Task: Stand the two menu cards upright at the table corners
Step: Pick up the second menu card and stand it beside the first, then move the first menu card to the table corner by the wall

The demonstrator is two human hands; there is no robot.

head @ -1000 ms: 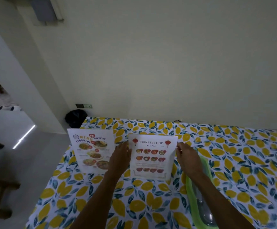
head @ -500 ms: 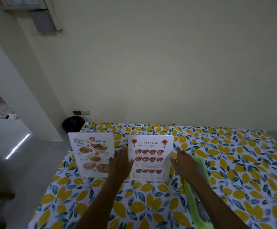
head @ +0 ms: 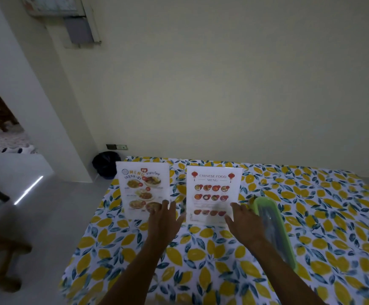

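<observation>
The table is covered by a smooth printed cloth (head: 311, 216) with a lemon-and-leaf pattern and a faint sheen. The two menu cards, left (head: 143, 190) and right (head: 213, 192), are seen as glossy white printed sheets, seemingly in clear plastic. A green plastic box (head: 289, 245) with a translucent lid is seen at right. The wall (head: 223, 84) is painted matt.
</observation>
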